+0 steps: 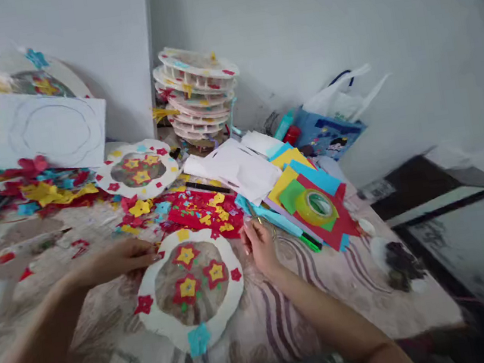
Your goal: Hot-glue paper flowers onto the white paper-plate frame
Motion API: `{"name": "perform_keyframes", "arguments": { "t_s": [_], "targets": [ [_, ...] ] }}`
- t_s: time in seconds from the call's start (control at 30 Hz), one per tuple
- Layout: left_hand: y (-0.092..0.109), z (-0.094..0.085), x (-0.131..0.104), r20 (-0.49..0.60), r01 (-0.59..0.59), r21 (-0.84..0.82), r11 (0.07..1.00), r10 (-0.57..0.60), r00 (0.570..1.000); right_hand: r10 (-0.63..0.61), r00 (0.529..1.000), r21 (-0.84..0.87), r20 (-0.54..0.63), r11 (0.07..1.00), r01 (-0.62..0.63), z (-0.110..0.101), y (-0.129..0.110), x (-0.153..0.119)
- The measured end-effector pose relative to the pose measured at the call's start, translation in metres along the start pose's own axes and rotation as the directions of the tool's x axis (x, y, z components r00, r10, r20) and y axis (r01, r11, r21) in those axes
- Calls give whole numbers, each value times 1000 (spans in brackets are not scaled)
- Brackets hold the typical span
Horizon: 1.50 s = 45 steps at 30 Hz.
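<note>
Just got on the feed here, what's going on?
Someone's left hand is at the upper-left edge of a white scalloped ring lying on a patterned tablecloth. The ring carries red, yellow and blue paper shapes, with three yellow-on-red flowers in its middle. The right hand is just right of the ring, by some scissors; whether it grips them is unclear. Beyond lie a similar decorated ring, paper scraps and a roll of tape.
</note>
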State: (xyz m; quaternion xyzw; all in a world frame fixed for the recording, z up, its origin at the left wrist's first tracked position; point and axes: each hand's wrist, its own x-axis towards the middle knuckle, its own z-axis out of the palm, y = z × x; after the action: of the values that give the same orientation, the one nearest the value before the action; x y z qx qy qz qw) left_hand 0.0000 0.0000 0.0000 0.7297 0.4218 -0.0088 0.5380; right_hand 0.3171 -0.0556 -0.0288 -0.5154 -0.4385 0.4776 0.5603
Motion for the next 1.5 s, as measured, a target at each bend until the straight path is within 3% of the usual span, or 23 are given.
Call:
{"name": "perform_keyframes", "arguments": {
  "t_s": [0.13, 0.23, 0.37, 0.43, 0.53, 0.6, 0.8, 1.0, 1.17, 1.3, 1.37, 1.5],
  "targets": [
    [0, 0, -2, -22, -33, -23, 999, 32, 999, -68, 997, -73, 33, 995, 70, -1, -5, 2],
    [0, 1, -2, -37, -37, -71, 997, 34, 999, -168, 971, -279, 172, 937, 211, -2, -17, 20],
    [1, 2, -2, -64, -47, -84, 995, 42, 997, -323, 876, -589, 359, 650, 481, 6, -35, 64],
    [1, 2, -3, -75, -53, -101, 993, 46, 996, -328, 850, -677, 413, 514, 527, 15, -40, 87],
    [2, 3, -4, -94, -65, -129, 989, 53, 994, -260, 876, -799, 407, 363, 479, 30, -41, 113],
    [1, 3, -4, -99, -70, -140, 988, 57, 993, -220, 897, -834, 384, 334, 439, 38, -38, 124],
    [-3, 3, -3, -111, -92, -138, 986, 77, 991, -196, 919, -811, 341, 434, 393, 47, -24, 138],
    [1, 4, -6, -146, -74, -110, 991, 58, 988, -163, 939, -649, 304, 685, 329, 40, -22, 137],
    [0, 4, -5, -157, -43, -44, 998, 35, 987, -57, 943, -465, 327, 859, 213, 34, -24, 115],
    [-4, 3, -1, -151, -37, -9, 999, 35, 988, 29, 934, -184, 355, 982, 40, 24, -26, 91],
    [-4, 2, -1, -147, -27, 2, 1000, 27, 989, 57, 935, -73, 350, 997, -33, 18, -27, 77],
    [2, 1, -3, -139, -15, 14, 1000, 17, 990, 44, 958, -76, 284, 997, -24, 3, -29, 47]
  ]
}}
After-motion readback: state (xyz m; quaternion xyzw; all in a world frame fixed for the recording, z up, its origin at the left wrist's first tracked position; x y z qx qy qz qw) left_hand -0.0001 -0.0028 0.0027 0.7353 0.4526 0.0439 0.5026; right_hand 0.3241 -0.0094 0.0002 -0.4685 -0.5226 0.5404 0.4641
